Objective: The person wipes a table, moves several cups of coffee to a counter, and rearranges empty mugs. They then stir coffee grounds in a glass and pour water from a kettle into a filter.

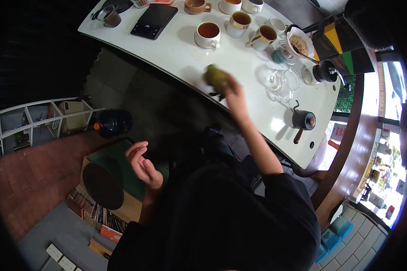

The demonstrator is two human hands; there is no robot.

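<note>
My right hand is closed on a crumpled olive-green cloth, blurred by motion, at the near edge of the white table. A dark bit shows just under the cloth at the edge. My left hand hangs in the air away from the table, its fingers loosely curved and apart, with nothing in it. Beyond the cloth stands a white cup of reddish-brown drink. Two mugs with gold trim, a nearer mug and a farther mug, hold brown liquid to its right.
A black scale lies at the table's left. On the right are a dripper with a used filter, a glass server, a hand grinder and a gooseneck kettle. A dark water jug lies below left, near a bookshelf.
</note>
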